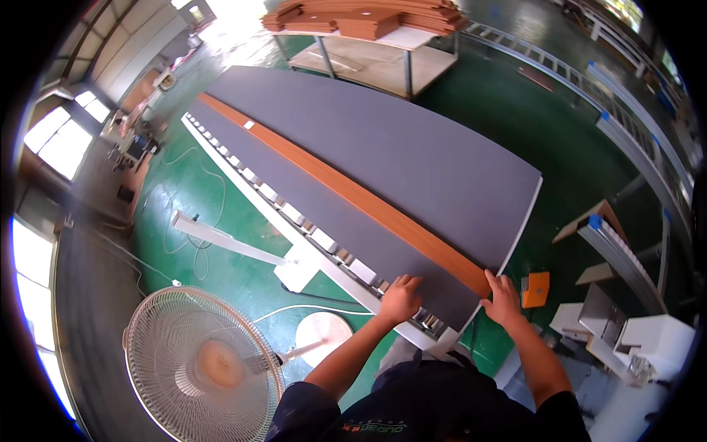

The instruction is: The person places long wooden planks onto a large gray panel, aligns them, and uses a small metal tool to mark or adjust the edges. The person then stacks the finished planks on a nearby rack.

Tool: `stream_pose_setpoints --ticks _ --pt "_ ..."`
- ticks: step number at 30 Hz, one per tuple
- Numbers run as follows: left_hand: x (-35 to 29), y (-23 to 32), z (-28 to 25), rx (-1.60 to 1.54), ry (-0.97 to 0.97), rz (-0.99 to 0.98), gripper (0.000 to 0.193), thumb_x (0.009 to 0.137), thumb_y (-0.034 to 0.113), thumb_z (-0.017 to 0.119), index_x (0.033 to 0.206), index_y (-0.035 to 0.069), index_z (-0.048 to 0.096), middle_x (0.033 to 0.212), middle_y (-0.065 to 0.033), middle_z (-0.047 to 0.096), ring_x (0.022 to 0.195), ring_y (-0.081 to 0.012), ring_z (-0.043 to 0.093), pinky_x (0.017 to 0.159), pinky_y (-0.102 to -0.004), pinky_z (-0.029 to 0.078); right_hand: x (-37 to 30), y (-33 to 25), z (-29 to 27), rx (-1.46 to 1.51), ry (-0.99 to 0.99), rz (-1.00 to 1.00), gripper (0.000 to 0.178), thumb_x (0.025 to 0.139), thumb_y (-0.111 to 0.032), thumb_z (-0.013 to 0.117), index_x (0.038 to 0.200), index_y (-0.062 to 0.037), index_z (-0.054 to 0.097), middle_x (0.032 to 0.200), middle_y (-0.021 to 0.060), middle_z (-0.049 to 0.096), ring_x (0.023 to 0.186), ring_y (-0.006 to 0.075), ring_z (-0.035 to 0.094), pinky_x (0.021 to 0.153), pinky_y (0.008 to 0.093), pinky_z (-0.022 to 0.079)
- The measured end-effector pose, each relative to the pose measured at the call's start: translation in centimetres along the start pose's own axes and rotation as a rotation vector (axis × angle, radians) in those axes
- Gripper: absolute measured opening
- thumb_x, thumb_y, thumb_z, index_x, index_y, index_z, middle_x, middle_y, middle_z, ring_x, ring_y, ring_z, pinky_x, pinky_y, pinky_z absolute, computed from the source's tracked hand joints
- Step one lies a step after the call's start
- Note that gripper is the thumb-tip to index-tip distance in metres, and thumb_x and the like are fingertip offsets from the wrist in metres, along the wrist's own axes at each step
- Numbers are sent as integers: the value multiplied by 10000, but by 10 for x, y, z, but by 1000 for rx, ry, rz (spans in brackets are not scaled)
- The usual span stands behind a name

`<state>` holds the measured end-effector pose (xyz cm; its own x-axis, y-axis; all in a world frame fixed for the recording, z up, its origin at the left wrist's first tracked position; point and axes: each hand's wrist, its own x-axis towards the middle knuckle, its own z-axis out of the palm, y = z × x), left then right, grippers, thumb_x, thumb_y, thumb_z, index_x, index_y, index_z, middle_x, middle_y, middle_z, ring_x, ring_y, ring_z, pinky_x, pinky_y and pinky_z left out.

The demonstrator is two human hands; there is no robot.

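Note:
A long, narrow orange-brown board [361,203] lies lengthwise on a dark grey tabletop [412,140]. A small white label [249,125] shows near its far end. My right hand [504,298] is at the board's near end, its thumb and fingers closed around the end corner. At the table's near left edge is my left hand [401,298], fingers curled in beside a row of small metal and white rollers [324,239] that runs along that side. Whatever the left fingers hold, if anything, is hidden.
A large caged fan [210,365] stands at the lower left. Stacked orange-brown boards [368,20] sit on a bench beyond the table. An orange box-like object [535,289] and white machine parts [652,346] are at the right. Cables [221,177] lie on the green floor.

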<state>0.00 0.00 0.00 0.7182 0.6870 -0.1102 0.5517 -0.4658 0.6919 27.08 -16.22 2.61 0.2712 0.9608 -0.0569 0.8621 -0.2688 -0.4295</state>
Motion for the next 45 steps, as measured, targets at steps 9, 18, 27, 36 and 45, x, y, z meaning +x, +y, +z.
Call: stream_pose_setpoints --ticks 9,18,27,36,45 --pt "78 51 -10 511 -138 143 798 753 267 708 1463 98 386 1576 -121 229 1472 -307 166 1190 -464 192 7 -3 -36 130 28 -146 624 702 -221 800 1250 -21 578 1287 162 510 1198 355 501 1009 428 428" --pt "137 85 -15 900 -338 259 913 560 589 838 1297 129 557 1250 -81 504 1256 -287 444 1054 -469 368 -65 28 -2 385 28 -189 562 756 -220 724 1260 -24 571 1303 193 488 1231 370 475 1027 447 414" --pt "154 86 -6 1027 -526 400 848 678 646 736 1297 101 540 1191 -90 552 1179 -282 522 980 -438 455 -99 98 -14 534 18 96 522 788 -213 710 1260 -31 579 1274 148 527 1173 333 531 996 408 442" --pt "148 113 -4 753 -631 491 550 781 592 681 1079 130 665 1083 -81 634 1045 -280 612 856 -415 521 -86 92 -37 598 24 87 610 786 -197 717 1342 -62 507 1289 156 519 1180 343 529 984 414 452" --pt "164 101 20 357 7 689 98 851 175 662 866 78 650 1040 -68 647 1032 -295 608 807 -410 532 -58 86 -5 980 78 425 655 822 -164 726 1402 -65 438 1346 158 505 1173 289 549 954 402 469"
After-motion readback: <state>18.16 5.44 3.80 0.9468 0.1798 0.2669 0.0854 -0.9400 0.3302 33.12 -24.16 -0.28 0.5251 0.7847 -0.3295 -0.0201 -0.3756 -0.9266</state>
